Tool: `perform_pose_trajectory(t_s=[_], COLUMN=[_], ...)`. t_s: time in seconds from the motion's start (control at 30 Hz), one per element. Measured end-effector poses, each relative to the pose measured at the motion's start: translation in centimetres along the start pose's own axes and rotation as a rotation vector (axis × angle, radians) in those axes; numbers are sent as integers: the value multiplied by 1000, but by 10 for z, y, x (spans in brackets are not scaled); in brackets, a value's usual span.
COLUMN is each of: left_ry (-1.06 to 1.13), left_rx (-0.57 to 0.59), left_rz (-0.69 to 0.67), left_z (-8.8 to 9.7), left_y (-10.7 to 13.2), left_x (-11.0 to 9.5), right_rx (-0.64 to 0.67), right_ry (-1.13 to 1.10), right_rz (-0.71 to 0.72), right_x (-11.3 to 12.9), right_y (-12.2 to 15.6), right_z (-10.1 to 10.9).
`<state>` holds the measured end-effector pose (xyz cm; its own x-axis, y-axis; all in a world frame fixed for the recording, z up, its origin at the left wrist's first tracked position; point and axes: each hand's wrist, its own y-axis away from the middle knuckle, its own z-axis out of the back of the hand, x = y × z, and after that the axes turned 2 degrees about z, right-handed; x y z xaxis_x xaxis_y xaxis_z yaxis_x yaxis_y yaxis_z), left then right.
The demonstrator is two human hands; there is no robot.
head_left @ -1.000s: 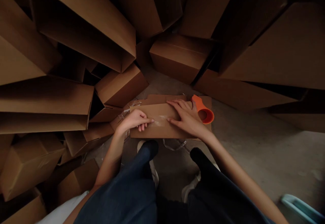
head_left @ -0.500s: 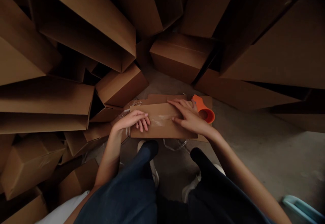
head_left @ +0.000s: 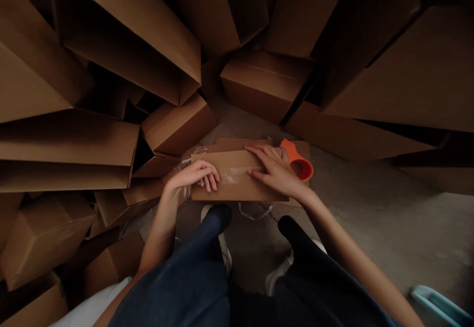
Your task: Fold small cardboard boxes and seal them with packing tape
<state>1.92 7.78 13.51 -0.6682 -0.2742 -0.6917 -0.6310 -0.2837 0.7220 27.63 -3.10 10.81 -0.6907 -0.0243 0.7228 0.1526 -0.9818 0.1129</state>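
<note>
A flat brown cardboard box [head_left: 237, 188] lies on the floor in front of my knees, with a strip of clear tape [head_left: 234, 175] across its top. My left hand [head_left: 195, 175] rests on the box's left end, fingers curled loosely down onto the cardboard. My right hand [head_left: 276, 170] lies flat and open on the box's right part, fingertips at the tape. An orange tape dispenser [head_left: 297, 161] sits just beyond my right hand, touching its far side.
Stacks of brown cardboard boxes [head_left: 111, 45] wall in the left, back and right [head_left: 407, 70]. Smaller boxes [head_left: 40, 238] lie at the lower left. Bare concrete floor [head_left: 388, 218] runs to the right. A pale blue object [head_left: 437, 305] shows at the bottom right corner.
My left hand's pointing finger has drawn back from the tape and the fingers have curled in. My right hand has shifted slightly along the tape.
</note>
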Motion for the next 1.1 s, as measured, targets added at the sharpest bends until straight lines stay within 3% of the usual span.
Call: perform_pose_trajectory(t_s=[0.63, 0.9, 1.0, 1.1], left_ry=[-6, -8, -27, -48], left_rx=[-33, -21, -48, -105], left_rz=[12, 36, 49, 56], left_z=[-4, -3, -4, -8], left_y=[2, 0, -1, -1], left_x=[-3, 3, 3, 1], right_rx=[18, 87, 21, -87], right_ry=[6, -177, -228, -267], right_rz=[3, 92, 79, -35], right_x=[2, -13, -20, -30], right_y=[2, 4, 4, 8], right_z=[1, 9, 9, 2])
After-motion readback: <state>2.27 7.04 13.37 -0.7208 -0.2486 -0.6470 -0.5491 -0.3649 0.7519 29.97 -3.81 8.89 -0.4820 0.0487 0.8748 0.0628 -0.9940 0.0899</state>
